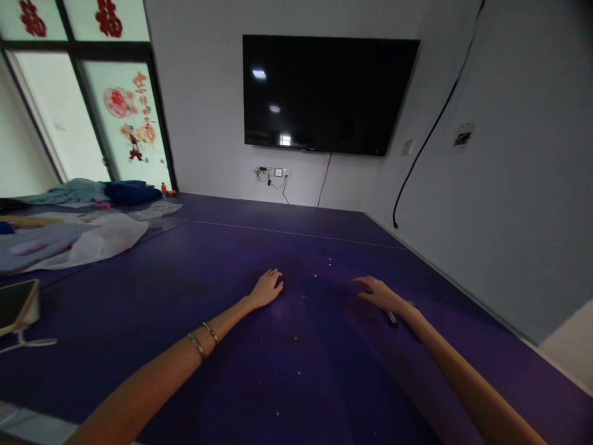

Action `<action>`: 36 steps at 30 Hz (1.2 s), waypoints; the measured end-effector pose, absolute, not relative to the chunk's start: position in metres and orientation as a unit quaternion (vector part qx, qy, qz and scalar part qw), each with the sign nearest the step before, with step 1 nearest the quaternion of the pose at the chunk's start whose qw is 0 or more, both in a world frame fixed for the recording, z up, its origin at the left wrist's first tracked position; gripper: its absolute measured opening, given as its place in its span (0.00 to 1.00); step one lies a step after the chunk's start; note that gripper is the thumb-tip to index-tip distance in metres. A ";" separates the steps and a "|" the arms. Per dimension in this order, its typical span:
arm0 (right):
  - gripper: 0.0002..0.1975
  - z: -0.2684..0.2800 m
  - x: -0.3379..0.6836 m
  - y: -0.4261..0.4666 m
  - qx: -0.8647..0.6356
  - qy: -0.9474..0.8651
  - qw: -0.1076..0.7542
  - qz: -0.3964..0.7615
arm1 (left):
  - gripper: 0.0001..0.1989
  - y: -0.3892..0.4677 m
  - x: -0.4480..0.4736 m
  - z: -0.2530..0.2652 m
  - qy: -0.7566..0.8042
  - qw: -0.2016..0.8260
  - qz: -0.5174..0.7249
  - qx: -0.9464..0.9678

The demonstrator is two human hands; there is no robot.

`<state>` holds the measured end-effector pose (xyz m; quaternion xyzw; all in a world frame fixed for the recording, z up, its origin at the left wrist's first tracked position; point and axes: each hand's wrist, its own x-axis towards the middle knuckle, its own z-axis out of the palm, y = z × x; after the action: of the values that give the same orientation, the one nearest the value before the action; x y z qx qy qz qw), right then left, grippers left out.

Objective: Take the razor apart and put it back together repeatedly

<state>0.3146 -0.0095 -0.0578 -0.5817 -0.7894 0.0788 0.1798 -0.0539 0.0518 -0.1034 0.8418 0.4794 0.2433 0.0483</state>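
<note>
My left hand (267,288) rests palm down on the purple tabletop (222,358), its fingers stretched out and holding nothing. Two bracelets (202,340) circle that forearm. Further right, my right hand (380,294) is over a slim dark tool with a grey end (391,318), perhaps a utility knife. A red and black bit of it shows between thumb and forefinger, which are apart. The palm hides its middle, so its exact kind is unclear. Several tiny white specks (330,262) are scattered on the surface between and beyond the hands.
At the left lie crumpled plastic sheeting (111,238), folded cloths (132,190) and a phone-like device (18,303) with a white strap. A television (324,93) hangs on the far wall above sockets (278,172). A black cable (428,133) dangles along the right wall.
</note>
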 end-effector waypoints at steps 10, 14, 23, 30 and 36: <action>0.25 -0.107 0.249 -0.020 -0.598 -0.776 0.200 0.024 | 0.20 0.052 -0.103 -0.106 0.550 -0.001 0.204 0.810; 0.23 -0.115 0.241 -0.026 -0.634 -0.748 0.197 -0.005 | 0.18 0.050 -0.100 -0.105 0.531 0.003 0.206 0.822; 0.22 -0.108 0.237 -0.034 -0.632 -0.750 0.196 -0.009 | 0.19 0.047 -0.103 -0.101 0.523 0.022 0.212 0.825; 0.22 -0.106 0.234 -0.038 -0.639 -0.745 0.192 -0.010 | 0.22 0.053 -0.105 -0.102 0.512 -0.009 0.168 0.843; 0.22 -0.103 0.232 -0.040 -0.640 -0.743 0.195 -0.013 | 0.23 0.056 -0.107 -0.105 0.510 -0.022 0.155 0.846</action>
<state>0.2321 -0.0400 -0.1029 -0.6396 -0.7433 -0.0126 0.1955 -0.1069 0.0564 -0.1053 0.8460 0.5097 0.1549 -0.0216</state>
